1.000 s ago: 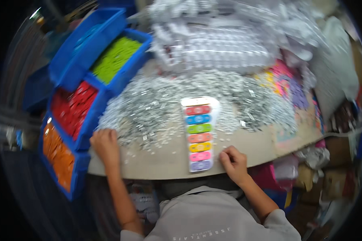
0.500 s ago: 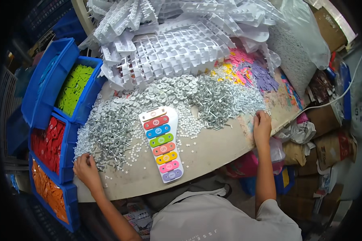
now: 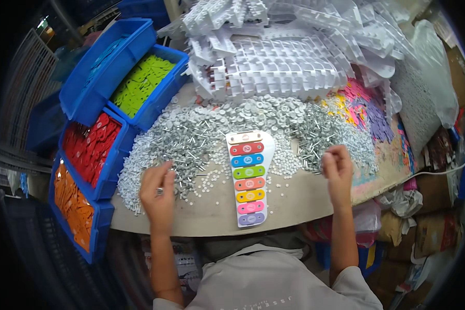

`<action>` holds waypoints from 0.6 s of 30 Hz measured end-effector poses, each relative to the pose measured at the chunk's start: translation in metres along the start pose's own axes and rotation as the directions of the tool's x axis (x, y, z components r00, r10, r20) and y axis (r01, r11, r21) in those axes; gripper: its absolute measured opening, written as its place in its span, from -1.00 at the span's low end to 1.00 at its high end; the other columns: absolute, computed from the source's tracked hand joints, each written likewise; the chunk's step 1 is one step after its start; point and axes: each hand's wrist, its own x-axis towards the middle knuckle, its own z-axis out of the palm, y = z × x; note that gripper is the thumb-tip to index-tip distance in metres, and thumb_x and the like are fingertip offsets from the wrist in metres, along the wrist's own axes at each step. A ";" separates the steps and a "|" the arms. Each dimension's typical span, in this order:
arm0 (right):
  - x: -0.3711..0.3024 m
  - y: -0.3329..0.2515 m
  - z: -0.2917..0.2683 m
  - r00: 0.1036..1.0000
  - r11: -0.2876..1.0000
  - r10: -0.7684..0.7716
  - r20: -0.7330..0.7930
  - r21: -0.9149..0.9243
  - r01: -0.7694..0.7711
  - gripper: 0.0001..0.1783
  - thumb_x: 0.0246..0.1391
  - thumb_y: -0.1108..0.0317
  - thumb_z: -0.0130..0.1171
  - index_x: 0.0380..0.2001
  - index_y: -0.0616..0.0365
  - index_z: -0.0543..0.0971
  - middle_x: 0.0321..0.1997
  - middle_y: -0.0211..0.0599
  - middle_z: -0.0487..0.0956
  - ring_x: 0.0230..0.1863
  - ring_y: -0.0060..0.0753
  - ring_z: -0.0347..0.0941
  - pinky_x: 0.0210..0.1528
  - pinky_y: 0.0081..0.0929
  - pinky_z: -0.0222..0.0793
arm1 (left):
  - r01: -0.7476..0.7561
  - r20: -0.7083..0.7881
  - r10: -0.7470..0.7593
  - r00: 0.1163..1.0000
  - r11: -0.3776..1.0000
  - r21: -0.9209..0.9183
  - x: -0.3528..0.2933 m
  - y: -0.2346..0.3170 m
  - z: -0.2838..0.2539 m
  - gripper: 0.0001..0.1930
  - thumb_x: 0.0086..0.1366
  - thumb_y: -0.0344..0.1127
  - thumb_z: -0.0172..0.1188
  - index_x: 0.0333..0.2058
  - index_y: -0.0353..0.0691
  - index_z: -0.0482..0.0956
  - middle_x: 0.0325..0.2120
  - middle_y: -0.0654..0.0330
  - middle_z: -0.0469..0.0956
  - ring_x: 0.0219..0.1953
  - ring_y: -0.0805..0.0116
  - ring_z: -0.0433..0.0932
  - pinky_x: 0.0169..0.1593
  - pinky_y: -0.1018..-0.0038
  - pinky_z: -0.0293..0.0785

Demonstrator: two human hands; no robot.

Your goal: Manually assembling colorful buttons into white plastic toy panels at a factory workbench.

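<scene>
A toy xylophone [image 3: 269, 155] lies upright in front of me on the table, a white base with colored bars from cream at the top to lilac at the bottom. Left of it, my left hand [image 3: 157, 199] is closed over the near edge of a heap of metal pins [image 3: 186, 150]. Something small and shiny shows between its thumb and fingers, too small to name. On the other side, my right hand [image 3: 339, 178] has its fingertips pinched together beside the right heap of pins [image 3: 315, 132]. What they hold, if anything, is hidden. Neither hand touches the xylophone.
Blue bins at the left hold green [image 3: 142, 85], red [image 3: 93, 147] and orange [image 3: 72, 206] bars. White plastic bases [image 3: 284, 67] are piled at the back. White washers [image 3: 253, 111] lie below them. Pink and purple bars [image 3: 372, 111] and a bag of pellets [image 3: 418, 98] are at the right.
My left hand has risen from the left pile's edge and moved inward toward the xylophone. My right hand has also come in from the right pile's outer side. The view has shifted.
</scene>
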 end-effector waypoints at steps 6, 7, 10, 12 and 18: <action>0.045 -0.015 0.076 0.902 0.989 0.095 0.421 0.063 -0.134 -0.91 0.30 0.36 0.11 -0.26 0.12 0.45 -0.51 -0.52 0.46 -0.56 -0.77 0.31 -0.59 -0.74 0.13 | 0.316 0.276 -0.215 0.937 0.858 -0.404 0.011 0.017 0.045 -0.87 0.25 -0.49 0.31 -0.22 -0.32 0.63 -0.41 0.27 0.62 -0.39 0.54 0.55 -0.29 0.58 0.47; 0.053 -0.016 0.081 0.876 0.978 0.170 0.451 0.034 -0.207 -0.91 0.29 0.35 0.12 -0.27 0.11 0.46 -0.51 -0.53 0.47 -0.56 -0.78 0.32 -0.60 -0.74 0.14 | 0.425 0.398 -0.241 0.885 0.767 -0.480 0.016 0.019 0.048 -0.90 0.26 -0.50 0.29 -0.25 -0.32 0.60 -0.43 0.24 0.61 -0.42 0.53 0.55 -0.31 0.60 0.47; 0.066 -0.007 0.090 0.837 0.953 0.257 0.483 0.014 -0.301 -0.90 0.30 0.33 0.12 -0.29 0.09 0.48 -0.50 -0.55 0.49 -0.57 -0.79 0.33 -0.59 -0.76 0.16 | 0.561 0.541 -0.241 0.806 0.603 -0.567 0.030 0.018 0.061 -0.91 0.27 -0.49 0.28 -0.30 -0.33 0.55 -0.49 0.18 0.62 -0.46 0.50 0.59 -0.37 0.62 0.51; 0.070 0.002 0.094 0.821 0.952 0.247 0.515 0.031 -0.306 -0.90 0.30 0.32 0.13 -0.28 0.08 0.49 -0.49 -0.56 0.51 -0.57 -0.80 0.33 -0.59 -0.77 0.15 | 0.659 0.633 -0.256 0.731 0.506 -0.556 0.038 0.013 0.069 -0.92 0.28 -0.48 0.27 -0.31 -0.33 0.55 -0.44 0.13 0.66 -0.42 0.46 0.64 -0.33 0.62 0.57; 0.073 0.004 0.100 0.821 0.967 0.235 0.521 -0.036 -0.253 -0.88 0.29 0.31 0.14 -0.29 0.12 0.51 -0.52 -0.57 0.52 -0.58 -0.82 0.29 -0.59 -0.76 0.09 | 0.701 0.662 -0.282 0.694 0.474 -0.533 0.058 0.007 0.094 -0.88 0.31 -0.44 0.26 -0.22 -0.37 0.61 -0.42 0.11 0.68 -0.39 0.45 0.67 -0.31 0.61 0.60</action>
